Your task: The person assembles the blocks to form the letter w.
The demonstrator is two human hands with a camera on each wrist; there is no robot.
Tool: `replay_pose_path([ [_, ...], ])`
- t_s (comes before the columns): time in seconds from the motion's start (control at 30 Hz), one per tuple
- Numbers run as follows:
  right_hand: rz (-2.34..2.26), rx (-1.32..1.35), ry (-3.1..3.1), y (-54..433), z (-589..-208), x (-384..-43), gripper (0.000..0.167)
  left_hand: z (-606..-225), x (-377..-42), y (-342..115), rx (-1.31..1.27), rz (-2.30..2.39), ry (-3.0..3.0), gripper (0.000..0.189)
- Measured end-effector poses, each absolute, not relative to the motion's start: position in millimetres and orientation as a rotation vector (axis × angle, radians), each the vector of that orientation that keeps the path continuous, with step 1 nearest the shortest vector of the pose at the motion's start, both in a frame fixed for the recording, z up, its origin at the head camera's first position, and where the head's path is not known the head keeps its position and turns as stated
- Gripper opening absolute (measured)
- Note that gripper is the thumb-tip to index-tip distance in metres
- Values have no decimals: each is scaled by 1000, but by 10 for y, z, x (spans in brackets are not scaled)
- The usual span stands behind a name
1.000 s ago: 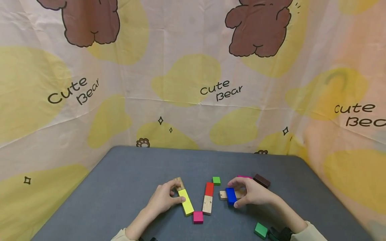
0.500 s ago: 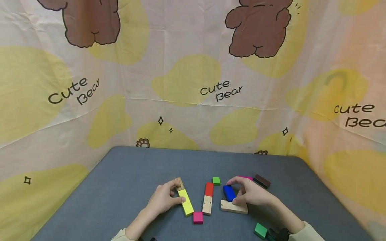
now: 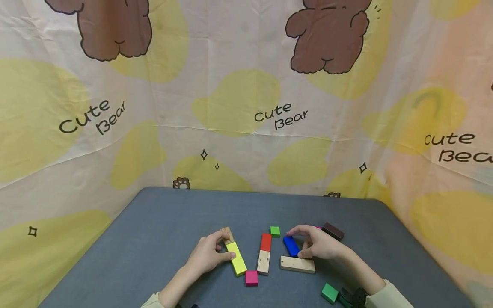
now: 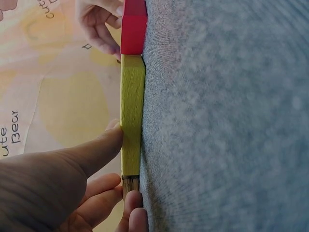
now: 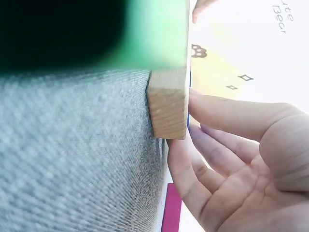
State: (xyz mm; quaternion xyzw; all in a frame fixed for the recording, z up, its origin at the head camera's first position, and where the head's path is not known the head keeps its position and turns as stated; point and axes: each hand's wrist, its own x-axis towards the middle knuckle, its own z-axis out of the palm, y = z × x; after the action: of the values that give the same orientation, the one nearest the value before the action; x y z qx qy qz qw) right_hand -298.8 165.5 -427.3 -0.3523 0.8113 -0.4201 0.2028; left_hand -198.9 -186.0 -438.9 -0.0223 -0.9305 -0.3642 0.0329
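My left hand (image 3: 208, 253) has its thumb on the side of a yellow block (image 3: 236, 259) and its fingers curled at a plain wooden block (image 3: 230, 234) touching the yellow one's far end. With thumb and forefinger, my right hand (image 3: 323, 244) pinches a slim blue block (image 3: 291, 246) at its near and far ends. Just in front of the blue block lies a long wooden block (image 3: 297, 265); its end (image 5: 168, 113) looms large in the right wrist view, mostly hiding the blue. A pink block (image 3: 251, 278) sits at the yellow block's near end.
Between the hands, a red block (image 3: 265, 242) and a wooden block (image 3: 263, 262) form a line, with a small green block (image 3: 275, 232) at its far corner. A dark brown block (image 3: 333, 231) lies behind the right hand; another green block (image 3: 329, 293) is near the right sleeve.
The blue block, which overlapped the long wooden block, has shifted slightly left and turned in my right hand. The long wooden block now lies nearer me. My left hand stays in place.
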Motion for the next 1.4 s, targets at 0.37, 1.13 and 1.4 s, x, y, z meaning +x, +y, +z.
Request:
replay_pose_path([
  [0.37, -1216, -982, 2244, 1624, -4289, -3015, 55, -4403, -1993, -1876, -111, -1121, -2847, 51],
  [1.13, -1133, -1004, 2325, 1557, -4310, -3089, 50, -4443, -2025, -1888, -123, -1112, -2855, 53],
  [1.4, -1140, -1007, 2303, 1556, -4309, -3089, 49, -4429, -2013, -1874, -90, -1110, -2864, 53],
])
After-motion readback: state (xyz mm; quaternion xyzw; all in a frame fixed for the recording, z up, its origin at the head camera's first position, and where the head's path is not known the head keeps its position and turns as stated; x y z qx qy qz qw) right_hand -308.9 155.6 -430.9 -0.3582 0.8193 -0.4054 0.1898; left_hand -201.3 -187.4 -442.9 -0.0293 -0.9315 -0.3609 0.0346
